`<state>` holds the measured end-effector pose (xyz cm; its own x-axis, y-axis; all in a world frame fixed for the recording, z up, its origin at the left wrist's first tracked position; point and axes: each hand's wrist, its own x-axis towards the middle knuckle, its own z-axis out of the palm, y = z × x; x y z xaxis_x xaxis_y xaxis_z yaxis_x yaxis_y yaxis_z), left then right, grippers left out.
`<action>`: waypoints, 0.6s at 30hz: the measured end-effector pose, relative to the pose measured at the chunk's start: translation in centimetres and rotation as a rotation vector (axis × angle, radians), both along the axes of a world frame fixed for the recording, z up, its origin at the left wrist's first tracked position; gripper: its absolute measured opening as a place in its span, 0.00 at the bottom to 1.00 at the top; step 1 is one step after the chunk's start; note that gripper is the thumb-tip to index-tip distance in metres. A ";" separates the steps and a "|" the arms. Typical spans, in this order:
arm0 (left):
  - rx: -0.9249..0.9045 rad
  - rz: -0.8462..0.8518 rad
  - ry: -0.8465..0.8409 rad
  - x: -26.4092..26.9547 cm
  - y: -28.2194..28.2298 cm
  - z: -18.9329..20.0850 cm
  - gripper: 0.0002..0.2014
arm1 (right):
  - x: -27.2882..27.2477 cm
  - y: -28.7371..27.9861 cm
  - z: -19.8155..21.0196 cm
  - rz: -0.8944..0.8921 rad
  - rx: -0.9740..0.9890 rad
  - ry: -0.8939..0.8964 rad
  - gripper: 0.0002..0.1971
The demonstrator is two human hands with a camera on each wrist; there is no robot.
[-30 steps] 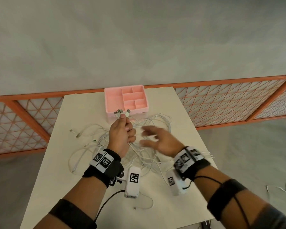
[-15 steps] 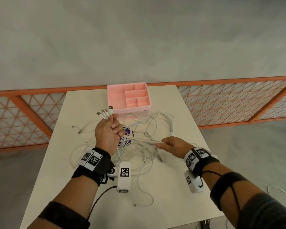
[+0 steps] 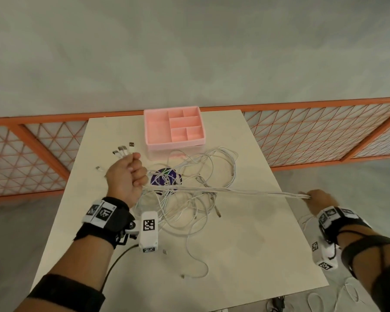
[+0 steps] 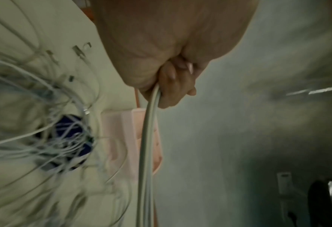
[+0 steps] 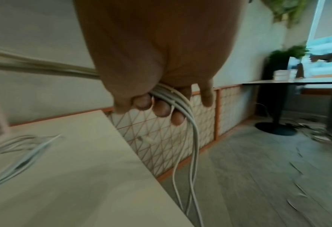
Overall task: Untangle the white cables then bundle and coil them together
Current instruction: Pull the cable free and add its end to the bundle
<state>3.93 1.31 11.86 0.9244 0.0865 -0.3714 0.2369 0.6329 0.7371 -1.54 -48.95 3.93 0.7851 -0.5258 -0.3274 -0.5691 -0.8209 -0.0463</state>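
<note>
Several white cables [image 3: 223,189] stretch taut between my two hands above the cream table [image 3: 245,239]. My left hand [image 3: 131,174] grips them in a fist near their USB plugs [image 3: 123,150], which fan out above the knuckles; the left wrist view shows the cables [image 4: 148,138] leaving that fist [image 4: 169,86]. My right hand [image 3: 318,198] holds the bundle past the table's right edge, fingers curled round the cables [image 5: 182,104], which hang down from the hand [image 5: 157,98]. A loose tangle of cable [image 3: 185,208] lies on the table between the hands.
A pink divided tray [image 3: 175,126] stands at the table's far edge. A round purple object [image 3: 164,179] lies under the tangle. An orange lattice fence [image 3: 324,131] runs behind and to the right of the table. More cable lies on the floor at lower right.
My right hand has slid rightward along the cables, from mid-table to beyond the right edge, drawing them taut. The left hand kept its grip and shifted slightly left.
</note>
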 end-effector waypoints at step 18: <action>0.165 -0.245 0.052 -2.5 -5.2 -2.7 0.08 | 0.8 6.3 -2.9 0.235 -0.120 0.353 0.24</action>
<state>1.38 -3.93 9.12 0.9055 -0.0736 -0.4179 0.4077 0.4245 0.8085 -0.73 -42.68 1.01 0.7393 -0.3967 -0.5441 -0.3299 -0.9178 0.2210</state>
